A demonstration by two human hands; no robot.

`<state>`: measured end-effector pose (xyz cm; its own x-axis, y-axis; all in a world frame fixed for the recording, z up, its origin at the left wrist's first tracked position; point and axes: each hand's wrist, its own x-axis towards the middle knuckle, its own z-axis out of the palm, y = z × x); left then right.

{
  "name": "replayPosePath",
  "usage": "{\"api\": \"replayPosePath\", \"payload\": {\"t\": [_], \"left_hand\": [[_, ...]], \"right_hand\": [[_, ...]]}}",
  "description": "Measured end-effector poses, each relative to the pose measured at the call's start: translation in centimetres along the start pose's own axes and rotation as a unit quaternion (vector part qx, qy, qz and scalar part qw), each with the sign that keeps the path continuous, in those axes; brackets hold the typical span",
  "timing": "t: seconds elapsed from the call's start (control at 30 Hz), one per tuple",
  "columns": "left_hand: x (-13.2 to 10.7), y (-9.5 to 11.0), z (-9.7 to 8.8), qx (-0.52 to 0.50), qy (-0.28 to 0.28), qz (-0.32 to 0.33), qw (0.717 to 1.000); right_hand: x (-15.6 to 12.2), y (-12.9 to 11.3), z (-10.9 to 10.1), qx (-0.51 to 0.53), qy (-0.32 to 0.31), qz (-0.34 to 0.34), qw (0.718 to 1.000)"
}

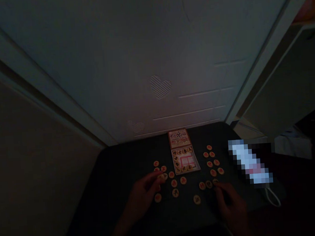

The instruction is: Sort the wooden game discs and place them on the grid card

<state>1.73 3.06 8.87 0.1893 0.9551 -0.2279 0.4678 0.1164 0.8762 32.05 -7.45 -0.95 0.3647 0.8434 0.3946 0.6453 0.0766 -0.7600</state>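
A: On the dark bench (115, 167) at the bottom of the frame, how far along?

B: Partway, judging by the layout. Shows a shallow tray (196, 161) at lower center with a patterned lid (179, 138) directly above. Shows round pieces (184, 151) set along the tray's top, left and bottom edges. Leaves the right edge and most of the pink grid (187, 161) uncovered.

A: And outside the tray?

B: Still plenty. Shows a cluster of red-marked pieces (209, 164) to the right, a mixed scatter of red-marked and dark-marked pieces to the left and below, and a lone piece (197, 199) near the bottom edge.

A: State of the grip?

B: With the left hand (142, 192), left of the tray's lower corner, pinches a pale piece (161, 177) between thumb and finger; perhaps more than one, too dim to tell. With the right hand (232, 200), at lower right, touches the end piece (215, 181) in a row of three. Clenched on it or merely resting? Cannot tell.
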Motion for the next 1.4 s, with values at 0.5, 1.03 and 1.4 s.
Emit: {"api": "replayPosePath", "payload": {"t": [0.5,1.03,1.4], "left_hand": [[0.2,-0.1,0.4,-0.062,-0.002,-0.019,0.998],[2.7,1.9,1.9,-0.109,0.064,0.029,0.992],[7.3,6.1,3.8,-0.052,0.034,0.137,0.989]], "right_hand": [[-0.1,-0.1,0.0,0.003,0.007,-0.004,1.000],[-0.2,0.1,0.1,0.001,0.002,-0.004,1.000],[0.2,-0.4,-0.1,0.006,0.011,-0.030,0.999]]}}
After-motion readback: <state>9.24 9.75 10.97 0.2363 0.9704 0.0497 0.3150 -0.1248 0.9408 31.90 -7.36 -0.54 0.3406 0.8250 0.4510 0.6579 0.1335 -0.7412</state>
